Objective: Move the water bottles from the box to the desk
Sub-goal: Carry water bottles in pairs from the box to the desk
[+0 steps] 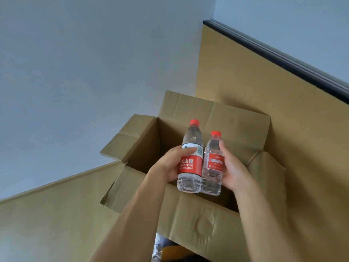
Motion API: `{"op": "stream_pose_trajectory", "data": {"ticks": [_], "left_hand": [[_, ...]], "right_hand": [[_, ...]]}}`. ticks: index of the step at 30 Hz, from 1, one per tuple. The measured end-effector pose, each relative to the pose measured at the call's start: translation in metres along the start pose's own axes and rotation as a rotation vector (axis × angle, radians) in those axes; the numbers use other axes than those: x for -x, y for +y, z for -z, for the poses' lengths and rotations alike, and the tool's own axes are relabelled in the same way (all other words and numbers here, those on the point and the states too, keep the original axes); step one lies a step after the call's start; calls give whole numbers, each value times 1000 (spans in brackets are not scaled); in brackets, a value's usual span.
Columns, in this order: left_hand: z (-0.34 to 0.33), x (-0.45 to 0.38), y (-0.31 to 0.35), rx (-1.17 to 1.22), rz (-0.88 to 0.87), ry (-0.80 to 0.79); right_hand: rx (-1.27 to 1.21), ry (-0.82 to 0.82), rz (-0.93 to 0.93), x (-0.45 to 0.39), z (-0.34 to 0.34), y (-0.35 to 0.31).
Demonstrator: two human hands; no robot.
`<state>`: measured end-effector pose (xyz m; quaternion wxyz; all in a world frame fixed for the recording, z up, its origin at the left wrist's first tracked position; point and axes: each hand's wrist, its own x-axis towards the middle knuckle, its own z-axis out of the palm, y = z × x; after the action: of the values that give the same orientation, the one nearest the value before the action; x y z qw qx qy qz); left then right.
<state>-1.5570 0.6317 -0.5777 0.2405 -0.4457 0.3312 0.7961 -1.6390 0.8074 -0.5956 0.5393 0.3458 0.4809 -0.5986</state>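
Holding two water bottles above the open cardboard box (188,220), we are gripping one in each hand; our left hand (170,165) is curling its fingers and thumb round the taller bottle (189,157), and our right hand (233,169) is wrapping round the shorter bottle (212,165). Both bottles are standing upright and side by side, touching or nearly so, over the box's near edge; each is wearing one red cap and one red label, and both are looking clear. We are counting two bottles, two hands and one box; the box is showing four flaps folded outward, and we cannot tell what its dark inside is holding. Behind the box a tan surface (283,103) is rising, with a dark strip (283,57) running along its upper edge; to the left of the box the same tan colour is continuing as a tan band (56,214); above and beyond the box pale grey-blue walls (85,63) are filling the room. Below the box something yellow is peeking out, too blurred for us to name.
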Motion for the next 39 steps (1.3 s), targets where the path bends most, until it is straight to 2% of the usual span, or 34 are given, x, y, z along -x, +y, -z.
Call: {"op": "stream_pose_trajectory", "data": {"ticks": [4,8,14,22,26,32,39], "left_hand": [[2,4,3,-19,-39,-7],[-10,16,24,-38,-61,27],[-12,53,53,-146,-137,-8],[-14,101,74,-274,-234,2],[-12,121,72,-349,-224,24],[-18,159,86,-321,-276,4],[-29,194,96,-204,-375,55]], "right_hand": [[-62,-3,-2,10,-3,4],[-65,-41,74,33,-17,-10],[76,-87,194,79,-49,-28],[281,-38,325,129,-69,-34],[241,-33,356,144,-72,-27],[217,-60,403,162,-85,-33],[319,-129,422,182,-109,-48]]}}
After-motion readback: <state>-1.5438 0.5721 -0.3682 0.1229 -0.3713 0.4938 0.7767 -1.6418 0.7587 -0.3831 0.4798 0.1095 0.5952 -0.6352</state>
